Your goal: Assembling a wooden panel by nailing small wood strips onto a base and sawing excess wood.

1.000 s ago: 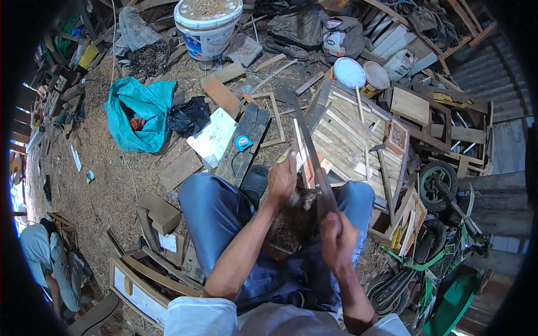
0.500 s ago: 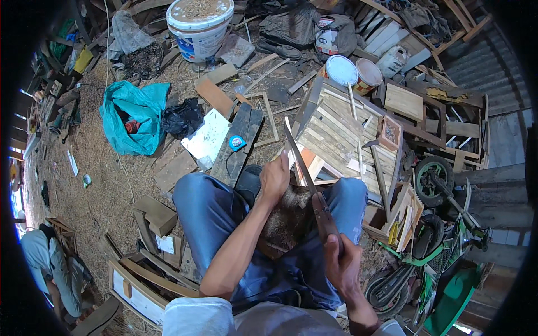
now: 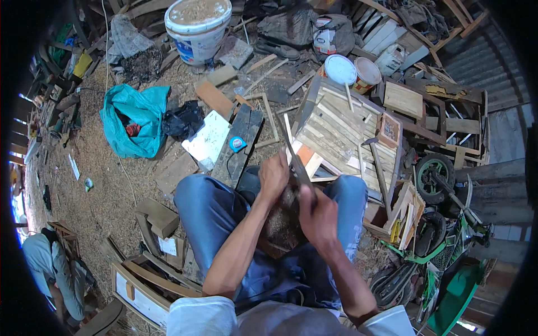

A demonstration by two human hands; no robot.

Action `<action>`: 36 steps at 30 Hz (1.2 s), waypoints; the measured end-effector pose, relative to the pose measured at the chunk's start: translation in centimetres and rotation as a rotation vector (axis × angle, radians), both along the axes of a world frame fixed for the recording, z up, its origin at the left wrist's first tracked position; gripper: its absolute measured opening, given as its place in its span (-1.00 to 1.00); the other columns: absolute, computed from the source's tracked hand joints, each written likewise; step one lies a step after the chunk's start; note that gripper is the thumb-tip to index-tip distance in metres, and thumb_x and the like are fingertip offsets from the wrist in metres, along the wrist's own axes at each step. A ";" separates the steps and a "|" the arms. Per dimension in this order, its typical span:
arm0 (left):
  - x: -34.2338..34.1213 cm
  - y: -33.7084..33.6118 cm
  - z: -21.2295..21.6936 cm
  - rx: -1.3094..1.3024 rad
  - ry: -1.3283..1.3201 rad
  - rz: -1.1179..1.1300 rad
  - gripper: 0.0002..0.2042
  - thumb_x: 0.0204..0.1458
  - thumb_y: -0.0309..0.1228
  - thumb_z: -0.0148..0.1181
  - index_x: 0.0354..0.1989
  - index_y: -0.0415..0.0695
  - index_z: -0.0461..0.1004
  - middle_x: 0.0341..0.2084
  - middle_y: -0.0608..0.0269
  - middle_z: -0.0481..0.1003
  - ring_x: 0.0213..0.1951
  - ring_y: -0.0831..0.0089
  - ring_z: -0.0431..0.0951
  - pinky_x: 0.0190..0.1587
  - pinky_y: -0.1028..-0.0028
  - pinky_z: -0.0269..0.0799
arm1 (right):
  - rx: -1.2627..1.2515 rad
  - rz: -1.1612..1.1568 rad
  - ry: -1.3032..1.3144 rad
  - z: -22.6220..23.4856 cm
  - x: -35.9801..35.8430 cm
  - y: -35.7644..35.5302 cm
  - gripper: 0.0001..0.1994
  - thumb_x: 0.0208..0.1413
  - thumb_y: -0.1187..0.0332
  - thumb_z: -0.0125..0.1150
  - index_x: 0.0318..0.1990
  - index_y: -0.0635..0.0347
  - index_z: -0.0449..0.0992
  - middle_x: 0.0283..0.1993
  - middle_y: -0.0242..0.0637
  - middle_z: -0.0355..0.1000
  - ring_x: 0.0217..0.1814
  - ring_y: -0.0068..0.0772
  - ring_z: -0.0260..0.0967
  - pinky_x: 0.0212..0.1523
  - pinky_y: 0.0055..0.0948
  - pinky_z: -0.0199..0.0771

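"What lies on the brown, sawdust-strewn floor [image 3: 101,201] at left?"

"A crumpled teal plastic sack [image 3: 139,147], gaping open, with a smaller black plastic bag [image 3: 182,121] just beside it."

"And nearer the middle?"

"A round blue tape measure [image 3: 237,144] on a dark wooden plank [image 3: 240,163], beside a flat white sheet [image 3: 207,138]."

"Over at right?"

"A long-handled hammer [image 3: 380,171] and a black-tyred wheel [image 3: 429,169] with a green rim."

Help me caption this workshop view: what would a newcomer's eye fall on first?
Probably the bright teal bag, slumped open on the shavings-strewn ground at left. Next, at centre, the right hand gripping a long-bladed tool beside the left hand. Then the green-rimmed wheel at the right.
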State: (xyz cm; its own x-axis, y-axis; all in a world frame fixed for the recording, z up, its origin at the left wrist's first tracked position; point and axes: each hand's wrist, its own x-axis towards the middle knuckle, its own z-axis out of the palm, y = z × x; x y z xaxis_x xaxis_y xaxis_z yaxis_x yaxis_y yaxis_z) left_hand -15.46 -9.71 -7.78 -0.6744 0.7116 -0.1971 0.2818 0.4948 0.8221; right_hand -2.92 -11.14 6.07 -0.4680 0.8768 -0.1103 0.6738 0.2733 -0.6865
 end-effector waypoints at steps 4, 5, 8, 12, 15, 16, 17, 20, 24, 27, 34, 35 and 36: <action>0.9 -0.8 -0.3 -0.018 0.070 0.026 -0.40 0.31 -0.03 -0.29 -0.39 -0.33 0.53 -0.45 -0.37 0.47 -0.31 -0.29 0.50 -0.18 -0.07 0.38 | 0.102 -0.012 0.198 -3.7 -0.4 1.2 -0.63 0.28 0.22 0.03 -0.43 0.39 0.46 -0.54 0.20 0.37 -0.41 0.30 0.39 -0.44 -0.03 0.35; -0.1 -0.7 -0.7 -0.009 0.029 0.073 -0.39 0.30 0.00 -0.29 -0.37 -0.34 0.53 -0.44 -0.37 0.47 -0.28 -0.29 0.50 -0.19 -0.06 0.37 | 0.027 -0.005 0.154 -3.4 0.3 0.7 -0.63 0.28 0.20 0.03 -0.43 0.38 0.46 -0.56 0.18 0.36 -0.45 0.29 0.36 -0.46 -0.07 0.34; -1.0 -0.3 0.4 0.010 -0.008 0.053 -0.51 0.30 -0.09 -0.22 -0.26 -0.23 0.57 -0.42 -0.33 0.50 -0.28 -0.28 0.51 -0.21 -0.08 0.37 | -0.027 -0.020 0.120 -2.1 2.7 -0.5 -0.61 0.28 0.16 0.04 -0.44 0.37 0.44 -0.66 0.04 0.26 -0.64 -0.01 0.28 -0.52 -0.23 0.28; -0.9 -0.2 1.0 0.064 0.015 0.056 -0.52 0.31 -0.08 -0.22 -0.22 -0.25 0.54 -0.41 -0.34 0.49 -0.26 -0.29 0.49 -0.21 -0.06 0.36 | -0.125 -0.092 0.212 -1.7 4.8 0.1 -0.61 0.28 0.15 0.06 -0.41 0.36 0.45 -0.68 -0.15 0.15 -0.56 -0.56 0.08 -0.56 -0.33 0.21; -2.0 -0.3 1.4 0.306 0.025 0.068 -0.54 0.30 -0.11 -0.14 -0.30 -0.32 0.49 -0.49 -0.27 0.47 -0.37 -0.14 0.50 -0.28 0.07 0.36 | -0.027 -0.137 0.244 -1.4 5.9 2.7 -0.60 0.26 0.13 0.03 -0.40 0.35 0.47 -0.67 -0.12 0.23 -0.60 -0.43 0.15 -0.53 -0.28 0.24; -2.6 -0.3 2.0 0.365 0.055 0.072 -0.53 0.30 -0.12 -0.11 -0.36 -0.37 0.44 -0.59 -0.19 0.45 -0.49 0.00 0.52 -0.36 0.16 0.35 | 0.015 -0.130 0.274 -0.7 6.1 4.1 -0.60 0.26 0.14 0.01 -0.42 0.35 0.46 -0.66 -0.11 0.26 -0.60 -0.39 0.19 -0.51 -0.27 0.26; -2.9 -0.4 2.6 0.387 -0.047 0.073 -0.54 0.30 -0.13 -0.10 -0.39 -0.36 0.42 -0.65 0.01 0.40 -0.53 0.31 0.44 -0.39 0.28 0.32 | 0.057 -0.123 0.303 0.2 6.3 5.6 -0.60 0.26 0.14 0.00 -0.43 0.35 0.46 -0.65 -0.10 0.30 -0.59 -0.34 0.23 -0.48 -0.26 0.27; -4.8 -0.7 3.8 0.263 -0.043 0.049 -0.59 0.28 -0.18 -0.04 -0.42 -0.35 0.42 -0.65 0.08 0.39 -0.53 0.43 0.39 -0.41 0.34 0.31 | 0.049 -0.112 0.260 3.6 6.9 9.7 -0.60 0.30 0.13 -0.10 -0.35 0.33 0.45 -0.56 0.00 0.38 -0.52 -0.12 0.36 -0.40 -0.20 0.31; -5.5 -0.7 2.1 0.375 -0.081 0.093 -0.65 0.25 -0.22 0.04 -0.41 -0.30 0.43 -0.63 0.22 0.40 -0.51 0.56 0.38 -0.42 0.41 0.31 | 0.273 -0.068 0.225 1.9 8.1 14.0 -0.64 0.28 0.16 -0.03 -0.27 0.37 0.43 -0.43 0.12 0.42 -0.35 0.18 0.37 -0.30 -0.09 0.32; -4.9 0.7 0.7 0.462 -0.300 0.115 -0.77 0.20 -0.30 0.12 -0.32 -0.25 0.42 -0.57 0.29 0.44 -0.54 0.60 0.39 -0.51 0.51 0.33 | 0.498 -0.032 0.208 -2.8 9.6 17.1 -0.68 0.25 0.21 0.03 -0.25 0.38 0.44 -0.29 0.16 0.45 -0.23 0.28 0.37 -0.20 -0.01 0.33; -4.2 1.6 -1.4 0.470 -0.209 0.032 -0.82 0.16 -0.39 0.15 -0.22 -0.27 0.43 -0.47 0.24 0.50 -0.46 0.56 0.48 -0.43 0.51 0.40 | 0.577 -0.114 -0.059 -6.9 11.5 18.1 -0.73 0.15 0.27 0.17 -0.17 0.35 0.50 -0.16 0.11 0.46 0.02 0.13 0.34 0.07 0.04 0.24; -4.4 1.4 -1.4 0.467 -0.246 0.026 -0.85 0.17 -0.42 0.13 -0.21 -0.25 0.43 -0.41 0.20 0.53 -0.42 0.52 0.53 -0.39 0.51 0.43 | 0.611 -0.101 -0.109 -7.4 11.7 18.2 -0.73 0.13 0.27 0.19 -0.16 0.34 0.51 -0.15 0.08 0.47 0.07 0.08 0.33 0.10 0.03 0.23; -4.2 1.7 -0.5 0.469 -0.284 0.014 -0.88 0.18 -0.45 0.11 -0.20 -0.23 0.43 -0.35 0.16 0.56 -0.38 0.48 0.57 -0.34 0.52 0.46 | 0.613 -0.111 -0.099 -7.6 12.1 18.5 -0.73 0.13 0.27 0.19 -0.16 0.34 0.51 -0.15 0.08 0.47 0.07 0.08 0.33 0.10 0.03 0.23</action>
State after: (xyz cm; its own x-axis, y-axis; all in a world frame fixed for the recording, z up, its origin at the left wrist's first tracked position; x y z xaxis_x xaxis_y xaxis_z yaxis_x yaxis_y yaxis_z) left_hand -19.65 -7.98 -8.32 -0.6506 0.7586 -0.0368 0.0124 0.0591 0.9982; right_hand 9.16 7.36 -1.50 -0.3839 0.8371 0.3897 0.7728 0.5223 -0.3605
